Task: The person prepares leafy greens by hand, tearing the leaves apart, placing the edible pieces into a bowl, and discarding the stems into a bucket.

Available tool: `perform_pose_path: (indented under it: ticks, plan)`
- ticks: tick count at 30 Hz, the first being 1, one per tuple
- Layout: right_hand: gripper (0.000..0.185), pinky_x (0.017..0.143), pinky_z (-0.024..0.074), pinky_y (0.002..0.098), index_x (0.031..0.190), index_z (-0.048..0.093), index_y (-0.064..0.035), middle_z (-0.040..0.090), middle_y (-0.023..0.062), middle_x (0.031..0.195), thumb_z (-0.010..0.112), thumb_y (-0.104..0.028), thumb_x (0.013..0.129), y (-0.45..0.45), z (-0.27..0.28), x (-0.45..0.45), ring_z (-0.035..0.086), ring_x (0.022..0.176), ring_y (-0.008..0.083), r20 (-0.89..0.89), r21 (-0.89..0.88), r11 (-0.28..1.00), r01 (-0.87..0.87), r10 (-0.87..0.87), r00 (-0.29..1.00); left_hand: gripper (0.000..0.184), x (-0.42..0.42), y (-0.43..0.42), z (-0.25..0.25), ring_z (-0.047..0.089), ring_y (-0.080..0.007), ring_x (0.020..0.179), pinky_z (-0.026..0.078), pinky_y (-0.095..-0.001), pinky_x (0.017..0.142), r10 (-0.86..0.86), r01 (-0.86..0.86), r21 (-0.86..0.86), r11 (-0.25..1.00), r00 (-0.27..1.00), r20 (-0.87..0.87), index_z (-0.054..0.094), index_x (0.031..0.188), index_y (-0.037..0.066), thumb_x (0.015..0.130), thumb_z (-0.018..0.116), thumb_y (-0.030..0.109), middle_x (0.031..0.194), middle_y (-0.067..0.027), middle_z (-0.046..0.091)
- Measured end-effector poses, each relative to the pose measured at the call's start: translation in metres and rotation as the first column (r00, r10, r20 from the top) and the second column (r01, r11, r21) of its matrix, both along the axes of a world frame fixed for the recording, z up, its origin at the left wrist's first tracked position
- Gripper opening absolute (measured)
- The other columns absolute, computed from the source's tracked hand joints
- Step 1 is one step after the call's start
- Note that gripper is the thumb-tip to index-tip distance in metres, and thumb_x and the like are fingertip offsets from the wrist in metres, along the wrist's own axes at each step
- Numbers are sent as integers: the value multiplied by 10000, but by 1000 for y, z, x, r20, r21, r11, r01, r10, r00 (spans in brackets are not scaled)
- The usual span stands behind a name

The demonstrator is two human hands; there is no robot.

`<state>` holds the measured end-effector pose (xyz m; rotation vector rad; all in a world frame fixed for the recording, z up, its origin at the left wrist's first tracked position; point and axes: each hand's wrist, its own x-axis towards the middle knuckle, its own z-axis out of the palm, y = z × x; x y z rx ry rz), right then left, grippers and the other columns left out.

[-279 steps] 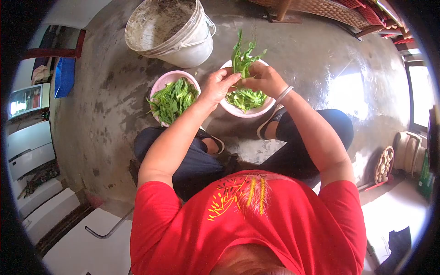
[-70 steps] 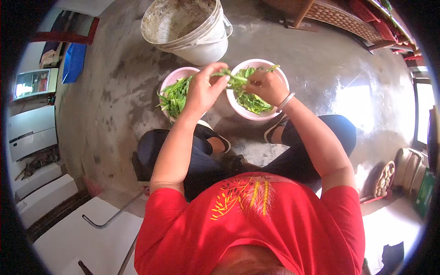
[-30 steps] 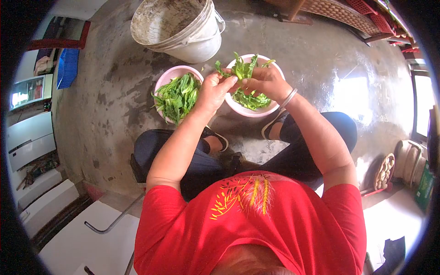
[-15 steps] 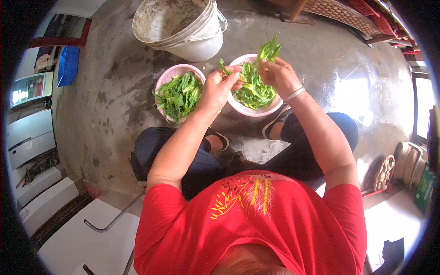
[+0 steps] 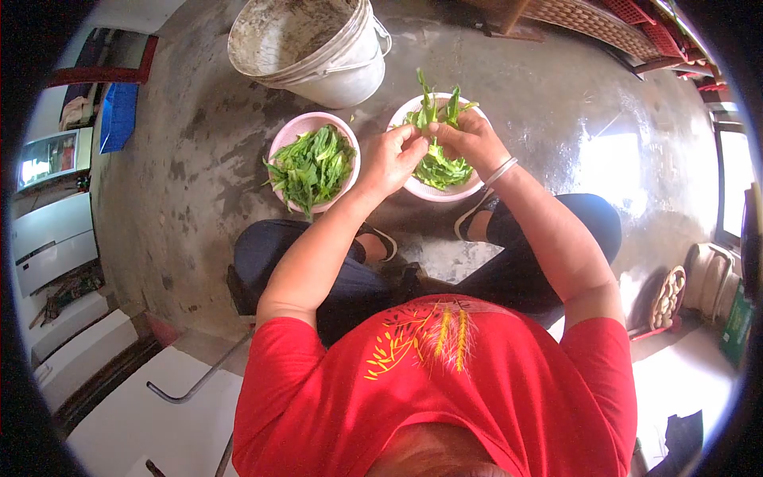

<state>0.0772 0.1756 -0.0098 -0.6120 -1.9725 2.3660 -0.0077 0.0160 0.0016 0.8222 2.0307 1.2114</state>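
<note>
Leafy greens stand upright between my two hands, over the right pink basket. My left hand pinches their lower part with thumb and fingers. Close against it, my right hand, with a bracelet on the wrist, grips the same greens. More loose leaves lie in the right basket, partly hidden by my hands. A second pink basket, filled with green leaves, sits on the floor to the left.
A stained white bucket stands behind the baskets. My bent legs and feet are close in front of them. A woven rack is at the back right, and a round basket with pale items at the right.
Half a second ago my hands were apart, the right one raised with a leafy piece; now they meet around upright greens. The left hand has shifted slightly right.
</note>
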Motion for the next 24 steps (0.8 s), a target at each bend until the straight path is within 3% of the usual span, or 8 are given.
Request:
perform_pose_path:
  ticks: [1, 4, 7, 11, 17, 19, 22, 24]
  plan:
    - [245, 482, 390, 221, 863, 637, -10, 554, 21, 606, 656, -244, 791, 2, 3, -1, 501, 523, 78, 2, 34, 999, -16, 16, 1000, 207, 0, 0, 2, 577, -125, 735, 459, -272, 677, -1, 1, 0, 1000, 1000, 5, 593, 935, -6, 846, 544, 174, 806, -69, 635]
    - [234, 473, 381, 232, 828, 630, -12, 544, 23, 582, 641, -244, 803, 0, 11, 0, 494, 506, 81, -13, 97, 992, -80, 81, 997, 193, 5, 1, 14, 600, -196, 710, 463, -327, 669, -67, 38, -136, 990, 975, -214, 580, 907, -7, 811, 515, 147, 791, -119, 632]
    - [229, 467, 379, 236, 805, 622, -11, 542, 21, 570, 626, -239, 817, -1, 6, -1, 496, 503, 82, -23, 141, 985, -103, 107, 994, 218, 4, -2, 9, 603, -264, 701, 458, -368, 660, -110, 74, -168, 983, 970, -218, 560, 884, -16, 802, 477, 169, 765, -164, 615]
    - [211, 470, 389, 235, 806, 622, -9, 555, 19, 583, 619, -219, 824, -1, 5, -1, 508, 514, 81, -38, 188, 980, -65, 73, 997, 261, 1, -4, 0, 596, -274, 690, 445, -382, 636, -128, 108, -140, 984, 981, -146, 536, 861, -28, 827, 429, 207, 723, -183, 593]
    - [208, 509, 436, 235, 851, 617, 4, 592, 31, 655, 608, -204, 840, -7, 11, 0, 541, 552, 92, -4, 62, 996, -68, 69, 998, 236, 4, -4, -9, 555, -337, 679, 424, -403, 618, -102, 88, -58, 994, 940, -326, 494, 827, -31, 832, 391, 181, 695, -192, 556]
    - [207, 525, 449, 232, 859, 613, 6, 603, 35, 683, 608, -201, 843, -8, 10, 0, 554, 571, 95, -6, -78, 997, -16, 15, 1000, 217, 6, -3, 3, 530, -359, 673, 417, -405, 607, -92, 79, -53, 995, 942, -324, 490, 820, -22, 834, 376, 162, 711, -191, 544]
    - [188, 550, 469, 230, 857, 608, 2, 614, 41, 710, 608, -186, 844, -9, 21, 1, 566, 585, 100, 20, -225, 974, 29, -25, 999, 217, -1, -3, -8, 509, -282, 625, 404, -370, 565, -181, 264, 70, 962, 807, -562, 497, 819, -6, 850, 358, 157, 706, -138, 517]
    - [169, 563, 479, 231, 852, 606, -4, 616, 45, 717, 607, -173, 844, -9, 26, 1, 569, 588, 101, 25, -285, 958, 41, -36, 999, 228, 1, -2, -10, 479, -201, 607, 385, -322, 543, -123, 182, 180, 967, 946, -299, 502, 819, 9, 863, 343, 166, 696, -86, 492]
